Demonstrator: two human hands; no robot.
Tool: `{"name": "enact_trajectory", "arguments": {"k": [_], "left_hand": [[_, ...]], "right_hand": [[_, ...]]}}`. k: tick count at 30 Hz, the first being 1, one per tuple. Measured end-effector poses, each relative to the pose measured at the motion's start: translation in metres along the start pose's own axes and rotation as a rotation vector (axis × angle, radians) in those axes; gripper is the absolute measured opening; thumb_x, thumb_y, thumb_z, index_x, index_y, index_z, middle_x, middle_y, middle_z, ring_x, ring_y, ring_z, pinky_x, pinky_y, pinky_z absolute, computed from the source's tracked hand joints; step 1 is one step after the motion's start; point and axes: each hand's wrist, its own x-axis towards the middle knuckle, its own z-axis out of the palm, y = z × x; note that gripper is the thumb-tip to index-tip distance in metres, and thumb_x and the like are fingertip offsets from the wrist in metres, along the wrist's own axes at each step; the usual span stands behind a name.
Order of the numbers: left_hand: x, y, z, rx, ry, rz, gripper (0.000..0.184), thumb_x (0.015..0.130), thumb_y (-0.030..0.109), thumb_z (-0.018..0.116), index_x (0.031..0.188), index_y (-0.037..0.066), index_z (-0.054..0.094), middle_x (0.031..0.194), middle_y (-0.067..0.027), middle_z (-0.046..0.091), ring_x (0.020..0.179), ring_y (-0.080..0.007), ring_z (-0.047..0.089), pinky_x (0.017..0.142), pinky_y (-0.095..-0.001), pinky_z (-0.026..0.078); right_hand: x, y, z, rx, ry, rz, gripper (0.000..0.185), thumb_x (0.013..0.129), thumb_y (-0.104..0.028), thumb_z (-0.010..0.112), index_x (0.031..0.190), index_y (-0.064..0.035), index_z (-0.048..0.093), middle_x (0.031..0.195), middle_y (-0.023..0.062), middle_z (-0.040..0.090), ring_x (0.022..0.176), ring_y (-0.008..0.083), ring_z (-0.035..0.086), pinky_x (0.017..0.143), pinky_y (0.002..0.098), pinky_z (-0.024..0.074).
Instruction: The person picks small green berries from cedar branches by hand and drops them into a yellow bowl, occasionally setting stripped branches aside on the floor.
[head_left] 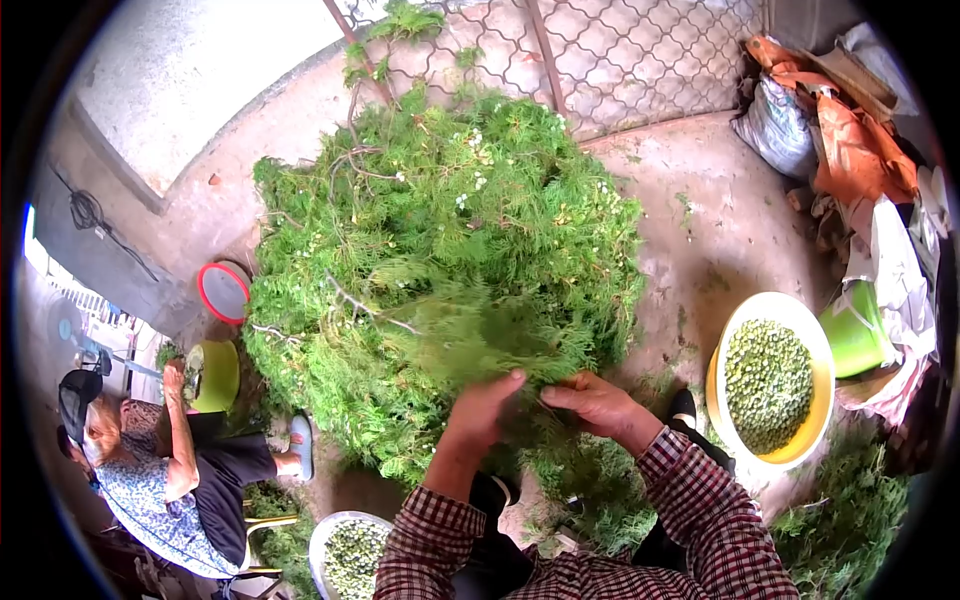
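Note:
A large heap of green leafy branches with small pale berries lies in front of me. Over its near edge, my left hand is closed around a green sprig, blurred by motion. Close beside it on the right, my right hand pinches with thumb and fingers at the greenery; what exactly it holds is too small to make out. A yellow basin full of small green berries stands to the right. Near my left sleeve sits a metal bowl, also with green berries.
Another person sits at the left beside a yellow-green bucket. A red-rimmed sieve rests behind it. Wire mesh borders the far side. Sacks and a green container stand right. More cut greenery lies lower right.

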Motion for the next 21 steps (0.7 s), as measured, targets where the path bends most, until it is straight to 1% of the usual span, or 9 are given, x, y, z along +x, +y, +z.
{"name": "enact_trajectory", "arguments": {"k": [2, 3, 5, 6, 8, 11, 15, 18, 21], "left_hand": [[-0.005, 0.010, -0.002, 0.034, 0.094, 0.059, 0.041, 0.075, 0.016, 0.065, 0.109, 0.000, 0.051, 0.103, -0.0104, 0.056, 0.094, -0.0221, 0.053, 0.083, -0.0363, 0.043], [-0.010, 0.016, 0.000, 0.069, 0.125, 0.111, 0.042, 0.075, 0.019, 0.066, 0.109, -0.001, 0.051, 0.105, -0.0110, 0.056, 0.098, -0.0216, 0.051, 0.085, -0.0349, 0.040], [-0.013, 0.023, -0.004, 0.090, 0.168, 0.182, 0.043, 0.073, 0.023, 0.069, 0.106, 0.000, 0.055, 0.107, -0.0134, 0.056, 0.104, -0.0223, 0.048, 0.093, -0.0358, 0.034], [-0.013, 0.023, -0.004, 0.122, 0.194, 0.236, 0.040, 0.073, 0.020, 0.068, 0.106, 0.001, 0.054, 0.104, -0.0106, 0.056, 0.099, -0.0213, 0.049, 0.088, -0.0362, 0.037], [-0.016, 0.025, 0.000, 0.184, 0.249, 0.342, 0.036, 0.075, 0.013, 0.065, 0.106, 0.002, 0.052, 0.098, -0.0050, 0.056, 0.090, -0.0192, 0.052, 0.079, -0.0369, 0.043], [-0.015, 0.026, 0.000, 0.129, 0.243, 0.294, 0.038, 0.074, 0.016, 0.067, 0.107, 0.006, 0.052, 0.099, -0.0049, 0.056, 0.093, -0.0201, 0.050, 0.078, -0.0420, 0.041], [-0.009, 0.023, -0.002, 0.163, 0.285, 0.255, 0.039, 0.073, 0.018, 0.067, 0.108, 0.010, 0.052, 0.101, -0.0050, 0.055, 0.093, -0.0209, 0.050, 0.074, -0.0448, 0.041], [-0.007, 0.020, 0.005, 0.133, 0.240, 0.254, 0.036, 0.074, 0.015, 0.066, 0.107, 0.008, 0.053, 0.099, -0.0056, 0.057, 0.089, -0.0202, 0.053, 0.069, -0.0405, 0.044], [0.000, 0.014, 0.007, 0.087, 0.085, 0.308, 0.032, 0.075, 0.011, 0.063, 0.105, 0.005, 0.053, 0.096, -0.0069, 0.059, 0.083, -0.0201, 0.056, 0.066, -0.0367, 0.047]], "right_hand": [[-0.004, -0.011, -0.009, -0.095, 0.097, 0.128, 0.044, 0.080, -0.024, 0.061, 0.116, -0.0032, 0.047, 0.107, 0.0054, 0.054, 0.096, 0.0153, 0.050, 0.082, 0.0325, 0.0422], [-0.002, -0.008, -0.017, -0.085, 0.063, 0.041, 0.050, 0.079, -0.031, 0.061, 0.116, -0.0017, 0.046, 0.109, 0.0075, 0.053, 0.097, 0.0171, 0.050, 0.082, 0.0352, 0.0417], [-0.005, -0.013, -0.021, 0.054, 0.063, -0.006, 0.051, 0.079, -0.032, 0.061, 0.117, -0.0012, 0.046, 0.108, 0.0075, 0.054, 0.096, 0.0171, 0.051, 0.082, 0.0357, 0.0416], [-0.007, -0.018, -0.021, 0.123, 0.064, -0.028, 0.052, 0.079, -0.033, 0.061, 0.117, -0.0009, 0.046, 0.107, 0.0075, 0.055, 0.095, 0.0170, 0.051, 0.082, 0.0359, 0.0415], [-0.010, -0.023, -0.022, -0.033, 0.160, -0.137, 0.041, 0.078, -0.026, 0.063, 0.108, -0.0006, 0.054, 0.096, 0.0045, 0.059, 0.087, 0.0132, 0.054, 0.080, 0.0302, 0.0430], [-0.013, -0.023, -0.020, -0.247, 0.185, -0.275, 0.025, 0.077, -0.019, 0.066, 0.096, -0.0037, 0.061, 0.084, 0.0011, 0.062, 0.080, 0.0081, 0.054, 0.074, 0.0231, 0.0445], [-0.011, -0.016, -0.006, -0.308, 0.151, -0.285, 0.024, 0.078, -0.018, 0.065, 0.098, -0.0063, 0.060, 0.084, -0.0043, 0.057, 0.076, 0.0035, 0.049, 0.069, 0.0201, 0.0421], [-0.006, -0.011, -0.009, -0.338, 0.225, -0.219, 0.023, 0.079, -0.017, 0.064, 0.097, -0.0043, 0.059, 0.084, -0.0058, 0.055, 0.075, 0.0032, 0.047, 0.068, 0.0199, 0.0413], [0.000, -0.002, -0.014, -0.396, 0.128, -0.272, 0.018, 0.082, -0.015, 0.060, 0.095, -0.0028, 0.059, 0.080, -0.0057, 0.054, 0.072, 0.0033, 0.047, 0.064, 0.0191, 0.0408]]}}
